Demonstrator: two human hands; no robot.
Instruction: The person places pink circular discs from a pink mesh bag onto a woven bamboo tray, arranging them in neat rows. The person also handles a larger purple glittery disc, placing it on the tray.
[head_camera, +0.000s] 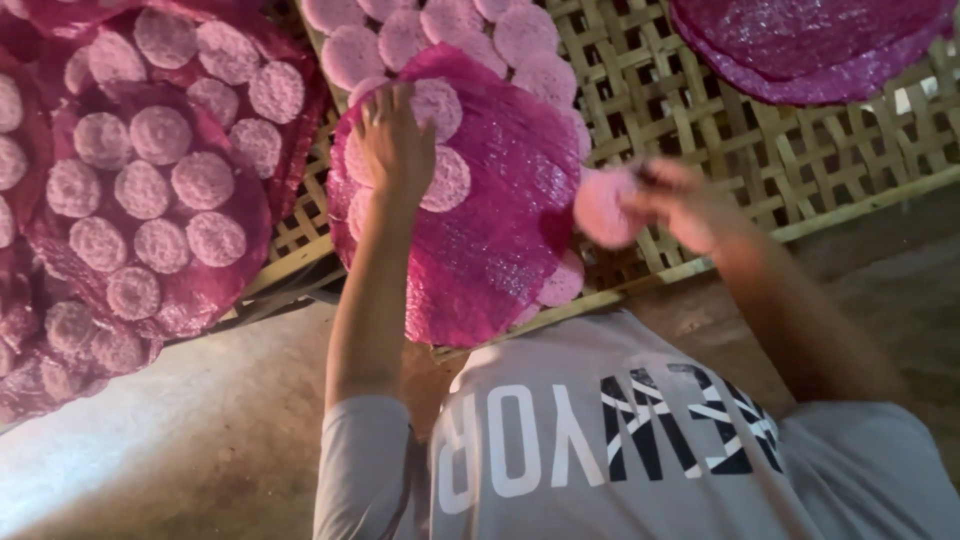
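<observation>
At far left we see a round mat (150, 200) covered with pale pink discs. Our left hand (393, 145) lies flat, fingers spread, on the magenta mat (490, 220) on the bamboo lattice (700, 150). Our right hand (680, 205) pinches one pink disc (603, 208) beside that mat's edge.

**Surroundings: racks, loaded mats, floor**

Woven bamboo lattice rack (720, 130) spans the upper right, pale slats crossing with open gaps. At left, a stack of magenta mesh mats (215, 285) carries round pale-pink discs (160, 135) in rings. More discs (440, 25) lie along the top edge. Bare magenta mats (800, 45) overlap at top right. Concrete floor (170, 440) below, lit at lower left.
</observation>
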